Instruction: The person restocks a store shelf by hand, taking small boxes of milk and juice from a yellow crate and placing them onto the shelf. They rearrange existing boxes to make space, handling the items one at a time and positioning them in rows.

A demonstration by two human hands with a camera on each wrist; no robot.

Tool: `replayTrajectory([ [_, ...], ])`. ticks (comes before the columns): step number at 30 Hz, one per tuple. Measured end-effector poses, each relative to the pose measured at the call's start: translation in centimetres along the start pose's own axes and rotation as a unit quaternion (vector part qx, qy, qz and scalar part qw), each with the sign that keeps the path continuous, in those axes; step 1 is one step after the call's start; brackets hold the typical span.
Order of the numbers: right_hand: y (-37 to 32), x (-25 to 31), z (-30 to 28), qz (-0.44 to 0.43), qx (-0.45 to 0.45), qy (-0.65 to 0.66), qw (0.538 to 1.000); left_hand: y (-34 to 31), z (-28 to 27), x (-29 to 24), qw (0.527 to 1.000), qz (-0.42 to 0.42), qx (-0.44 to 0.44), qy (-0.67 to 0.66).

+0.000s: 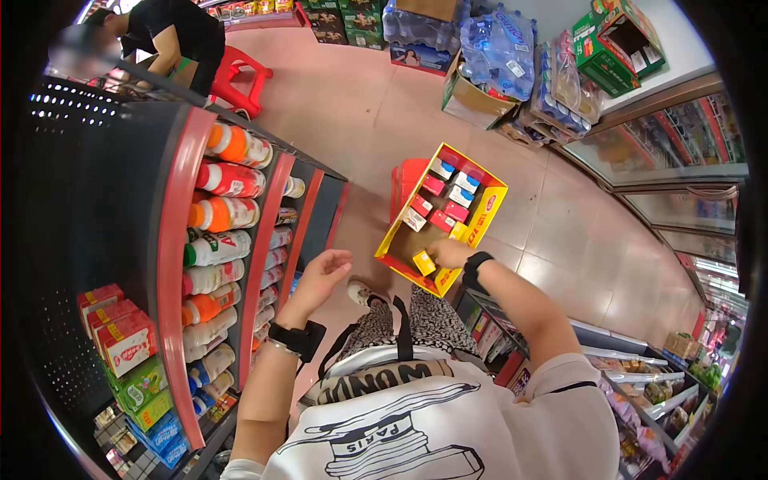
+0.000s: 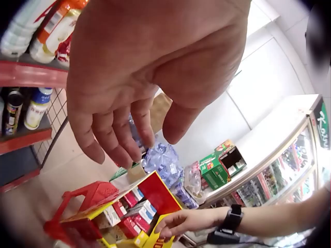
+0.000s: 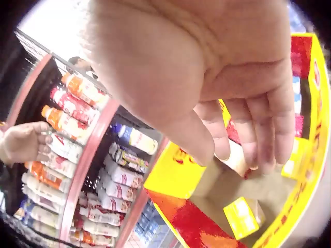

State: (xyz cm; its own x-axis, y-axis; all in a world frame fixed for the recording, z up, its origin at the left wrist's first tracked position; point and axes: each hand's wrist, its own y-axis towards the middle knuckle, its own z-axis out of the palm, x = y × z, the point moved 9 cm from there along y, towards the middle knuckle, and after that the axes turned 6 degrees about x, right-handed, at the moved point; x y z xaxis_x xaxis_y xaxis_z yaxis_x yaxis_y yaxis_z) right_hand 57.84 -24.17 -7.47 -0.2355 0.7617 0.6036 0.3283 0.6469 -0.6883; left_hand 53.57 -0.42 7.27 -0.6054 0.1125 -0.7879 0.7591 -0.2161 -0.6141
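Note:
My right hand (image 1: 450, 253) reaches into a yellow and red open carton (image 1: 389, 242), fingers extended and loosely bent with nothing gripped. Just beyond the fingertips, a small yellow box (image 1: 424, 262) lies on the carton's brown floor; it shows below the hand in the right wrist view too (image 3: 241, 217). Another yellow box (image 1: 458, 231) stands near the carton's long side. Small red boxes (image 1: 456, 211) and white-and-blue boxes (image 1: 467, 182) fill the far part. My left hand (image 1: 322, 280) hangs in the air between the shelf and the carton, its fingers relaxed and holding nothing.
The carton rests on a red plastic stool (image 1: 406, 182). Shelves of bottles (image 1: 226, 214) rise close at my left. Wrapped bottle packs (image 1: 498, 56) and a green carton (image 1: 604, 60) stand ahead, with glass-door fridges (image 1: 668, 144) at right. A person (image 1: 172, 36) sits behind the shelf.

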Motion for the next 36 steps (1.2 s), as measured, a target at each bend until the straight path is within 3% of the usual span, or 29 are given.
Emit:
replayTrajectory([
  [1,0.3,0.5,0.2,-0.035,-0.065,0.022,0.997,0.7,0.2,0.7,1.0,-0.009,-0.008,-0.019],
  [3,1.3,0.3,2.6,0.016,0.045,-0.005,0.999,1.6,0.5,2.4,0.999,-0.036,-0.022,-0.02],
  [7,4.3,-1.1,7.9,0.133,0.124,-0.042,0.982,2.0,1.1,5.0,0.993,-0.094,-0.05,-0.046],
  [9,6.0,-3.1,9.7,0.219,0.092,-0.065,0.969,1.8,1.6,5.7,0.992,-0.111,-0.052,-0.033],
  [13,6.9,-5.0,11.4,0.249,0.101,-0.068,0.961,1.4,2.1,7.7,0.987,-0.148,-0.058,-0.018],
  [15,6.8,-4.7,11.2,0.202,0.058,-0.01,0.978,1.3,2.3,8.9,0.987,-0.15,-0.056,-0.022],
  [18,7.0,-3.5,10.5,0.132,0.051,-0.024,0.99,1.8,2.9,10.2,0.987,-0.153,-0.051,-0.022],
  [19,6.8,-3.2,10.2,0.133,0.052,-0.025,0.989,1.9,3.0,10.5,0.986,-0.158,-0.052,-0.016],
  [21,5.9,-2.4,7.7,0.136,-0.066,0.04,0.988,2.3,3.2,10.5,0.989,-0.143,-0.048,-0.011],
  [22,5.7,-2.0,7.3,0.136,-0.064,0.039,0.988,2.5,3.5,10.2,0.991,-0.129,-0.045,-0.004],
  [24,5.0,-1.9,4.9,0.149,-0.151,0.043,0.976,2.9,3.8,10.1,0.991,-0.128,-0.039,0.013],
  [29,3.0,-0.6,2.1,0.093,-0.185,-0.007,0.978,3.8,4.4,9.4,0.992,-0.112,-0.021,0.049],
  [31,0.8,2.3,0.6,-0.021,-0.2,-0.035,0.979,3.8,4.9,8.7,0.99,-0.121,0.002,0.075],
  [35,-4.9,7.0,-2.1,-0.122,-0.181,-0.034,0.975,3.7,5.2,4.8,0.983,-0.079,-0.011,0.167],
  [36,-6.1,8.3,-2.6,-0.162,-0.168,-0.033,0.972,3.8,5.5,3.0,0.977,-0.008,-0.022,0.211],
])
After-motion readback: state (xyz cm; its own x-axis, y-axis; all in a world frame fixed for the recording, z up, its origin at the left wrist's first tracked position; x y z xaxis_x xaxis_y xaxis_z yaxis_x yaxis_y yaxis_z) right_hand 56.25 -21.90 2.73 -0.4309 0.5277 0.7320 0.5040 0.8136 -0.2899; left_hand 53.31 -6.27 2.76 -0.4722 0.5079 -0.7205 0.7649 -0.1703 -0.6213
